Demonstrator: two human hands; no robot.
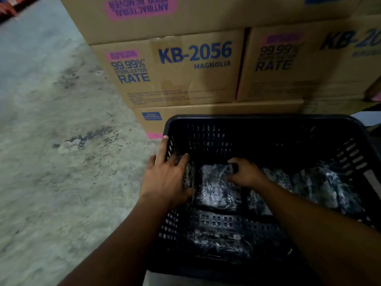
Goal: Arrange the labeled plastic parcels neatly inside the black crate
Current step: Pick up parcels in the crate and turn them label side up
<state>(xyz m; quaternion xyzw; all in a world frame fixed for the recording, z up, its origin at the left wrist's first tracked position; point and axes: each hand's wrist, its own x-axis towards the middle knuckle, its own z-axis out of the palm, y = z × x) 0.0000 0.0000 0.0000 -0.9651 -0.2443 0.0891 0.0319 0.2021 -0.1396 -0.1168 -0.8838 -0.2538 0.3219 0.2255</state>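
Note:
A black perforated crate (pixel 257 119) stands on the floor in front of me. Several shiny plastic-wrapped parcels lie on its bottom: one in the middle (pixel 216 190), more toward the right (pixel 321 184), and a dark one near the front wall (pixel 218 240). My left hand (pixel 167 178) rests over the crate's left wall, fingers spread, fingertips against a parcel standing along that wall (pixel 188 174). My right hand (pixel 245 172) is inside the crate, fingers curled on the top edge of the middle parcel. No labels can be made out in the dim light.
Stacked brown cardboard boxes printed "KB-2056 MAGNOLIA" (pixel 185 67) rise right behind the crate. Stained concrete floor (pixel 51 131) spreads to the left. Another person's hand (pixel 7 9) shows at the far top left corner.

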